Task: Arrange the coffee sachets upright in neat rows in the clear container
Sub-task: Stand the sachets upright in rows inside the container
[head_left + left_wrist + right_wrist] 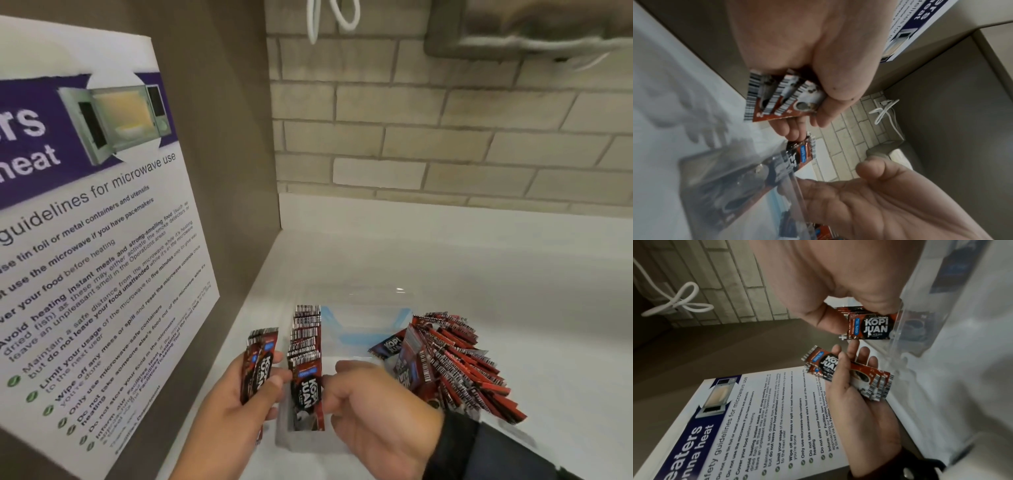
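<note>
Clear plastic container (363, 308) on the white desk (513, 274), near the corner where a brown side panel meets a pale brick wall (445, 120). Blue clips show on its far rim. Inside, along the left wall, a row of red-and-black coffee sachets (306, 346) stands upright, packed front to back, barcode edges up; the nearest one faces the camera, label "KOPI JUAN" readable.

Left hand (236, 404): grip closed round a small bundle of sachets (258, 363), thumb across the front, fingers behind. Bundle held upright just left of the container, outside it. Left wrist view shows three or so barcode ends fanned out of the fist (781, 95).

Right hand (380, 407): at the near end of the upright row, inside the container's near left corner. Thumb and fingertips pinch the front sachet of the row; right wrist view confirms the thumb on one edge and fingers on the other (869, 327). Dark sleeve at the wrist.

Right of the container: a loose pile of sachets (459, 363) leaning and fanned out, some against the container's right wall, a few apparently tipped inside it; exact split unclear.

Left side panel carries a white and purple microwave guidelines poster (85, 222). White cable loop (329, 17) hangs on the wall above.
</note>
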A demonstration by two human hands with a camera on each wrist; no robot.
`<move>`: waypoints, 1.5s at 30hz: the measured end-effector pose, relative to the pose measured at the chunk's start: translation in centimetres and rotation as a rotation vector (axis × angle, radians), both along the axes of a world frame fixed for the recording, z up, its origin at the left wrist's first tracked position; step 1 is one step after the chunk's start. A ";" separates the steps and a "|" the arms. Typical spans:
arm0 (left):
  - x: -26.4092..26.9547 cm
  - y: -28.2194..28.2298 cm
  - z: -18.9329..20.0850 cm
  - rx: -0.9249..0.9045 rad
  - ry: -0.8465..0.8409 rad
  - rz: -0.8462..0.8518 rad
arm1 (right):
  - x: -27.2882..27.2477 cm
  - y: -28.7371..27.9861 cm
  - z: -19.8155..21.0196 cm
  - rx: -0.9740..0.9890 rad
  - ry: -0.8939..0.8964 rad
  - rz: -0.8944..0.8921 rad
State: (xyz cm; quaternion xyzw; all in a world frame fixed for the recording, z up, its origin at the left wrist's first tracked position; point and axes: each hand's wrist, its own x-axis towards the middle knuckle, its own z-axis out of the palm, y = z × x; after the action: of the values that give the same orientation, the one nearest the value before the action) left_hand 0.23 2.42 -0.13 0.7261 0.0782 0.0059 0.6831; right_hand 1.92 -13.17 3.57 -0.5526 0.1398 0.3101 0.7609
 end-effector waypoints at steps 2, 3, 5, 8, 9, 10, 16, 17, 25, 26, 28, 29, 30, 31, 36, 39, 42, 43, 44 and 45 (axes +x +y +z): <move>0.2 -0.3 -0.1 -0.001 0.000 0.011 | -0.2 -0.1 0.2 0.005 -0.007 0.003; 0.3 -0.4 -0.2 -0.002 -0.003 0.015 | -0.3 -0.1 0.3 -0.004 -0.006 0.008; 0.3 -0.7 -0.1 -0.002 -0.014 0.020 | -0.5 -0.1 0.4 -0.012 -0.004 0.020; 0.3 -0.7 -0.1 -0.010 -0.030 0.059 | -0.8 -0.2 0.8 0.016 -0.014 0.021; 0.2 -0.6 -0.1 -0.014 -0.033 0.072 | -0.8 -0.4 0.9 0.022 -0.025 0.021; 0.2 -0.5 -0.1 -0.016 -0.034 0.079 | -0.9 -0.5 1.2 0.020 -0.041 0.021; -0.2 -0.7 0.4 -0.047 -0.043 0.113 | -1.4 -0.4 2.2 -0.078 -0.060 0.028; -0.3 -0.6 0.6 -0.052 -0.053 0.137 | -1.4 -0.5 2.3 -0.114 -0.077 0.014; 0.0 -1.4 4.5 -0.302 -0.063 0.040 | 0.5 -1.3 5.4 -0.394 -0.650 0.044; 0.1 -1.7 4.9 -0.332 -0.061 0.000 | 0.9 -1.1 5.7 -0.403 -0.692 0.052; 0.1 -2.2 5.4 -0.354 -0.063 -0.080 | 1.4 -0.9 6.1 -0.405 -0.757 0.078; 0.2 -2.4 5.7 -0.360 -0.064 -0.109 | 1.7 -0.9 6.3 -0.400 -0.780 0.088; 0.2 -2.6 5.8 -0.362 -0.061 -0.129 | 1.9 -1.0 6.4 -0.397 -0.794 0.090; 0.1 -2.7 6.0 -0.360 -0.060 -0.144 | 2.2 -1.1 6.7 -0.390 -0.804 0.091; 0.3 -2.3 6.4 -0.384 -0.094 -0.062 | 3.8 -3.1 9.4 -0.259 -0.821 -0.056; 0.9 -1.2 6.2 -0.447 -0.111 0.057 | 5.4 -5.2 11.1 -0.401 -0.925 -0.118; 1.1 -0.6 5.8 -0.499 -0.123 0.131 | 6.6 -5.4 9.8 -0.852 -0.960 0.099; 1.2 -0.6 5.7 -0.501 -0.126 0.132 | 6.8 -5.1 9.0 -0.985 -0.940 0.203; 1.1 -0.7 5.7 -0.500 -0.126 0.128 | 7.0 -4.7 8.3 -1.089 -0.918 0.287; 1.1 -0.8 5.6 -0.498 -0.125 0.119 | 7.4 -4.3 7.5 -1.161 -0.899 0.343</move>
State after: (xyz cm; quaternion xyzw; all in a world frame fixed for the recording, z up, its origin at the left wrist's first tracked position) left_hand 1.30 1.60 5.46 0.5281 0.0776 0.0716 0.8426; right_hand 9.30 -17.46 11.11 -0.9521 -0.1314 0.0455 0.2723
